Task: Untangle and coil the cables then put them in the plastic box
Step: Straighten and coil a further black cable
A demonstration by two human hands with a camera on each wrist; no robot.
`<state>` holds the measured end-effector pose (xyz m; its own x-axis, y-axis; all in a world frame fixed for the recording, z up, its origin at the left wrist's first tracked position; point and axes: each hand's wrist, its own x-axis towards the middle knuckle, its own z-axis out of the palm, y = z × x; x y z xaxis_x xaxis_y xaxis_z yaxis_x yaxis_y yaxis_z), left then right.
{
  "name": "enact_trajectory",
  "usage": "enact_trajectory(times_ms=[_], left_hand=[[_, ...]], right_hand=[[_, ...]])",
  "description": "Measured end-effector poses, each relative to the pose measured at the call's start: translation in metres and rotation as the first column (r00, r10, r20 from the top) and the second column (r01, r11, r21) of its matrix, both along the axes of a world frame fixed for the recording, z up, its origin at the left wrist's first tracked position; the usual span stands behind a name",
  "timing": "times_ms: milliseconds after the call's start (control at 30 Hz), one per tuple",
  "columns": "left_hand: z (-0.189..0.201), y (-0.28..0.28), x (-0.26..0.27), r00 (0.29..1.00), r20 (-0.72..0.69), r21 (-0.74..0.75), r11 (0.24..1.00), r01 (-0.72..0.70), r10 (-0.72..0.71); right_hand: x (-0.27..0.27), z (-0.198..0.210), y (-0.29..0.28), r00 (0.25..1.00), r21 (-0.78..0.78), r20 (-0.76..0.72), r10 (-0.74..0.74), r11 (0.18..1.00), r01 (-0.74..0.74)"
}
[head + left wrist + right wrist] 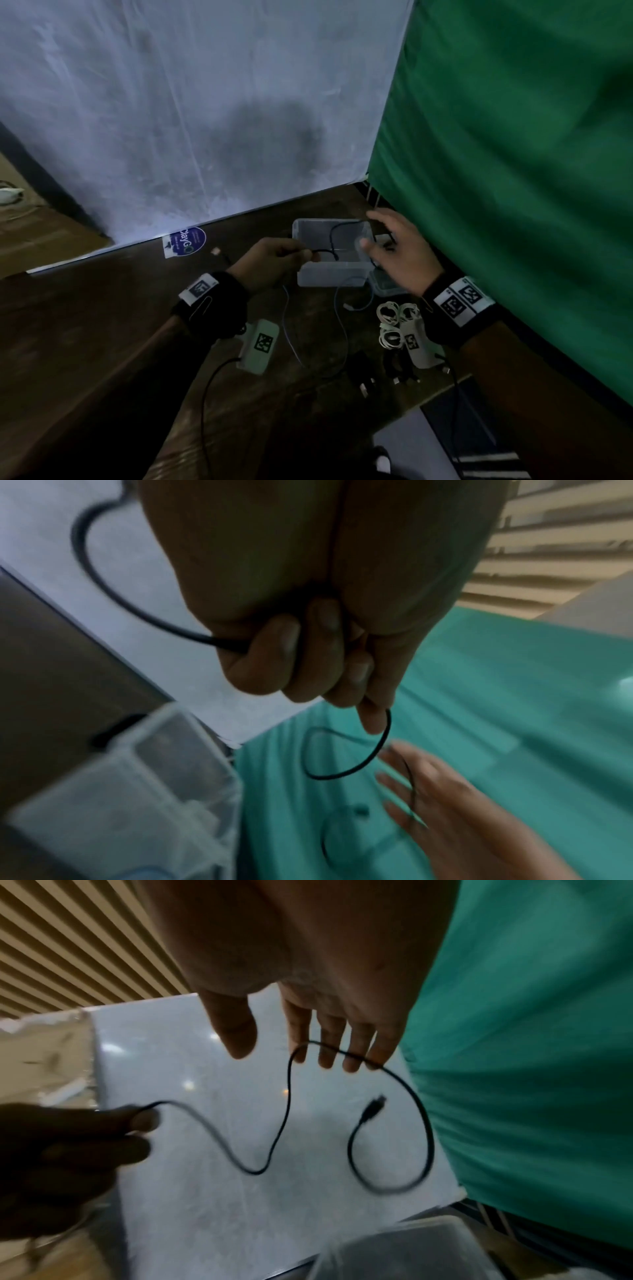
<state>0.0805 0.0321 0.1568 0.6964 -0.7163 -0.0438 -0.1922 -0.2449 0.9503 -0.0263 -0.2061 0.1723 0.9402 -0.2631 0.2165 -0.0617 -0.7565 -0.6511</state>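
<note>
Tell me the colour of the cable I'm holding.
Black cable; right wrist view shows it best.

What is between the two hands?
A black cable sags in loops between the left hand, which grips it, and the open right hand; the right wrist view shows it.

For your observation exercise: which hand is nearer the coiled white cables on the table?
Right. The right hand hovers above the coiled white cables; the left hand is farther left, gripping a black cable.
</note>
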Motion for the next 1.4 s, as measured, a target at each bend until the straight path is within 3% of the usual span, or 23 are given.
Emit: enact_trajectory(times_ms=[67, 133, 167, 233, 300, 433, 600, 733, 833, 967, 1167, 1233, 1300, 1400], left_hand=[[0.010, -0.009, -0.003, 0.998, -0.027, -0.041, 0.998, 0.048, -0.049], [0.019, -0.015, -0.006, 0.994, -0.060, -0.087, 0.993, 0.084, -0.089], [0.022, -0.018, -0.007, 0.989, -0.095, -0.127, 0.987, 0.097, -0.109], [0.026, -0.020, -0.005, 0.968, -0.203, -0.230, 0.968, 0.101, -0.149], [0.025, -0.020, -0.002, 0.934, -0.312, -0.284, 0.955, 0.085, -0.176], [0.012, -0.010, 0.002, 0.875, -0.437, -0.319, 0.946, 0.063, -0.206], [0.000, 0.001, -0.003, 0.870, -0.467, -0.299, 0.954, 0.010, -0.155], [-0.002, 0.008, -0.009, 0.857, -0.494, -0.281, 0.960, 0.002, -0.146], [0.001, 0.009, -0.013, 0.835, -0.509, -0.307, 0.951, 0.050, -0.208], [0.020, 0.010, -0.017, 0.738, -0.546, -0.457, 0.879, 0.134, -0.396], [0.057, 0.007, -0.010, 0.696, -0.510, -0.706, 0.708, -0.005, -0.505], [0.060, 0.004, -0.003, 0.712, -0.486, -0.760, 0.647, -0.058, -0.507], [0.056, -0.001, 0.005, 0.765, -0.493, -0.766, 0.624, -0.154, -0.415], [0.042, -0.008, 0.013, 0.847, -0.491, -0.727, 0.632, -0.268, -0.206]], right_hand=[[0.003, 0.006, 0.018, 0.994, -0.200, 0.071, 0.085, 0.977, -0.070], [0.005, 0.017, 0.031, 0.976, -0.435, 0.149, 0.160, 0.897, -0.081], [0.008, 0.021, 0.036, 0.961, -0.448, 0.172, 0.215, 0.886, -0.118], [0.011, 0.028, 0.039, 0.941, -0.197, 0.143, 0.307, 0.941, -0.277], [0.014, 0.034, 0.040, 0.951, 0.044, 0.094, 0.295, 0.953, -0.300], [0.018, 0.057, 0.025, 0.983, -0.012, 0.153, 0.102, 0.995, -0.101], [0.021, 0.070, 0.005, 0.963, 0.134, 0.254, -0.089, 0.989, 0.056], [0.024, 0.071, -0.004, 0.944, 0.261, 0.281, -0.174, 0.960, 0.099], [0.029, 0.061, -0.005, 0.946, 0.255, 0.264, -0.190, 0.959, 0.122], [0.035, 0.035, -0.007, 0.958, 0.275, 0.194, -0.211, 0.949, 0.153], [0.023, -0.002, 0.024, 0.997, 0.177, -0.071, -0.010, 0.984, 0.022], [0.012, -0.004, 0.042, 0.974, 0.155, -0.183, 0.134, 0.982, -0.106], [0.001, -0.002, 0.059, 0.928, 0.148, -0.233, 0.292, 0.953, -0.263], [-0.010, 0.006, 0.070, 0.907, 0.081, -0.202, 0.370, 0.929, -0.362]])
